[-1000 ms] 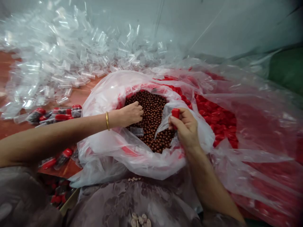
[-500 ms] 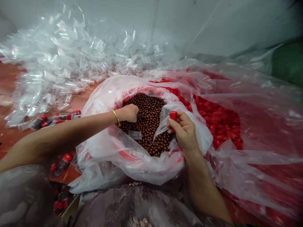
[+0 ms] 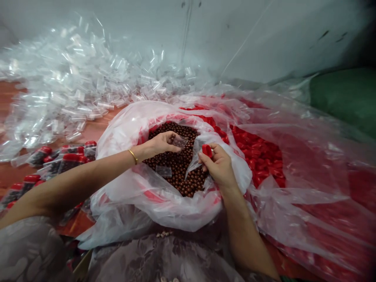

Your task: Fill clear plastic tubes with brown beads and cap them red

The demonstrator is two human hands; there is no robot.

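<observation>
Brown round balls (image 3: 164,156) fill a bag-lined container, its whitish plastic liner (image 3: 176,213) folded out over the rim. Over the balls, my left hand (image 3: 163,143), with a gold bangle at the wrist, grips a small clear plastic tube (image 3: 179,141). Whether balls are inside that tube I cannot tell. My right hand (image 3: 219,162) pinches a red cap (image 3: 206,150) between thumb and fingers, just right of the tube and apart from it. A second clear tube (image 3: 163,171) lies on the balls at the near left side.
Beyond to the left, a large heap of clear tubes (image 3: 73,82) spreads on the red-brown surface (image 3: 96,125). Filled, red-capped tubes (image 3: 70,160) lie at the left. Many red caps (image 3: 261,156) sit in clear plastic sheeting at the right. A green bulky thing (image 3: 343,94) stands far right.
My left hand has risen out of the balls and turned, and the clear tube now shows in its fingers. The red cap in my right hand has tilted, showing its opening. The view has shifted slightly.
</observation>
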